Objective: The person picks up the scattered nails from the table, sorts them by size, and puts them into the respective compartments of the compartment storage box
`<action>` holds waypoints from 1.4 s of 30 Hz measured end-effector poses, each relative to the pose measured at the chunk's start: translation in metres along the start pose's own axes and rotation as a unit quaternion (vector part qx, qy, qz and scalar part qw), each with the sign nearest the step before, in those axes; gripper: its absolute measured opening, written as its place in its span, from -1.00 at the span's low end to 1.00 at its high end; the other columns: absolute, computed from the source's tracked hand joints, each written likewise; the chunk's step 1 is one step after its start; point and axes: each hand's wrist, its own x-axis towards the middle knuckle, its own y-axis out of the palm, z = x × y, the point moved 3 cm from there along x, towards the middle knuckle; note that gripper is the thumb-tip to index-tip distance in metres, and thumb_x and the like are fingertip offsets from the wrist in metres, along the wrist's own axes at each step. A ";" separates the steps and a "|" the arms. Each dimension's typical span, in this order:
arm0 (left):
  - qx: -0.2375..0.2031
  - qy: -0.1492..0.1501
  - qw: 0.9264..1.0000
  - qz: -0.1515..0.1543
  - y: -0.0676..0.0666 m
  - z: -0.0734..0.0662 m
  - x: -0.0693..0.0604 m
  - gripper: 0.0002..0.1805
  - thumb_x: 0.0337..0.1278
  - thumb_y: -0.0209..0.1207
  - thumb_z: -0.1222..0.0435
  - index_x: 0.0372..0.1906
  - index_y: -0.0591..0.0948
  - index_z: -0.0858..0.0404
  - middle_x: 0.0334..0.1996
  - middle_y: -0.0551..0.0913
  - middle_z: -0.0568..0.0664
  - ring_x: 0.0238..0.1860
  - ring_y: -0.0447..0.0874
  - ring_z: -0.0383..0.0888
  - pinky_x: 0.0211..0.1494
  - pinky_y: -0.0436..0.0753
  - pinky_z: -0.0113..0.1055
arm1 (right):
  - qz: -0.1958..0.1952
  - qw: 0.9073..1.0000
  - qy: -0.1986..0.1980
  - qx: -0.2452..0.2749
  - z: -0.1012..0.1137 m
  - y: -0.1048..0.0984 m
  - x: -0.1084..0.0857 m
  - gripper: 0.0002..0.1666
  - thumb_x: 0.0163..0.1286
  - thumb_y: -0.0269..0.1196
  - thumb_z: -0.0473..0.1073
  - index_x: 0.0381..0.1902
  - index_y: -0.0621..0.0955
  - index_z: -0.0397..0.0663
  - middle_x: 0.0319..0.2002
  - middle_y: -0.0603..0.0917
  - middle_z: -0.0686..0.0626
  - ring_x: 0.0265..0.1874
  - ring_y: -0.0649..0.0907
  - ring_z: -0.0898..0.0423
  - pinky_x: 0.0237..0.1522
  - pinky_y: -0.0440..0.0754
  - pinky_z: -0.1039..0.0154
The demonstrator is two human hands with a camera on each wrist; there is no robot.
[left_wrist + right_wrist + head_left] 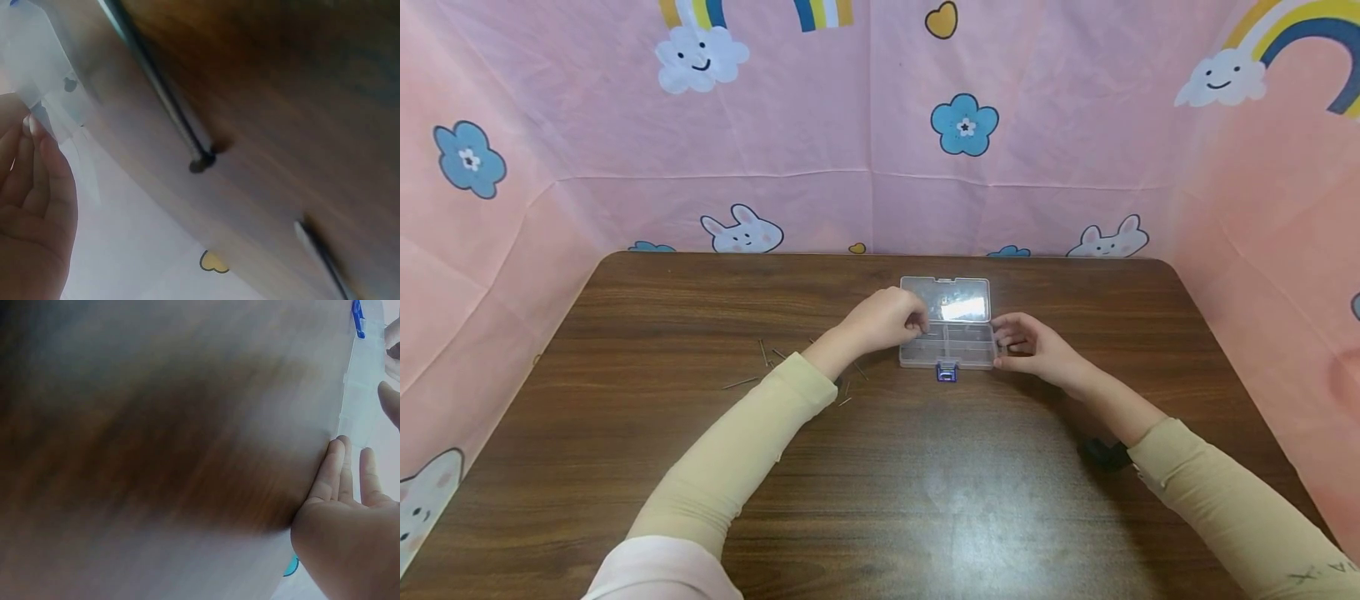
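A clear plastic compartment box [972, 363] with a blue latch [947, 372] lies on the table, its lid [955, 292] raised at the back. My left hand [891, 318] bends its fingers down over the left rear compartment; what is between the fingertips is hidden. At the box's right end my right hand [1037, 348] holds it, thumb at the front corner and fingers toward the back. In the right wrist view, fingers [335, 464] touch that end. Several thin metal nails [741, 383] lie left of the box. The left wrist view shows one nail [164, 94] close up.
The brown wooden table [865, 500] stretches in front of the box. Patterned pink cloth [850, 125] hangs behind and at both sides. A dark object [1105, 454] is at the right wrist. More nails [860, 371] lie close to the left forearm.
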 end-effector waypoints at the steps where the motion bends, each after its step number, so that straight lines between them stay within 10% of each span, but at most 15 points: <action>1: 0.001 0.000 1.000 -0.001 0.001 0.000 0.000 -0.78 0.28 0.22 0.50 -0.22 0.82 0.19 -0.20 0.86 -0.06 -0.29 0.65 -0.20 -0.18 0.62 -0.38 | 0.000 1.000 -0.001 0.000 0.000 0.000 0.000 -0.29 0.45 0.37 -0.33 0.48 0.37 -0.26 0.31 0.53 -0.34 0.30 0.53 -0.20 0.26 0.49 0.45; 21: 0.003 -0.003 1.000 -0.011 -0.005 0.000 -0.005 -0.82 0.30 0.26 0.49 -0.19 0.82 0.22 -0.21 0.85 -0.03 -0.27 0.62 -0.18 -0.13 0.64 -0.35 | 0.003 1.000 -0.016 -0.003 -0.001 0.000 0.000 -0.29 0.45 0.37 -0.35 0.47 0.38 -0.27 0.29 0.55 -0.34 0.28 0.54 -0.18 0.22 0.49 0.51; 42: 0.017 -0.051 0.998 -0.046 -0.040 0.056 -0.054 -0.91 0.31 0.33 0.42 -0.18 0.79 0.24 -0.25 0.79 0.00 -0.22 0.68 -0.09 -0.04 0.68 -0.18 | 0.003 1.000 -0.015 -0.004 0.001 0.000 -0.002 -0.29 0.45 0.37 -0.34 0.47 0.38 -0.28 0.30 0.54 -0.35 0.28 0.54 -0.18 0.24 0.49 0.46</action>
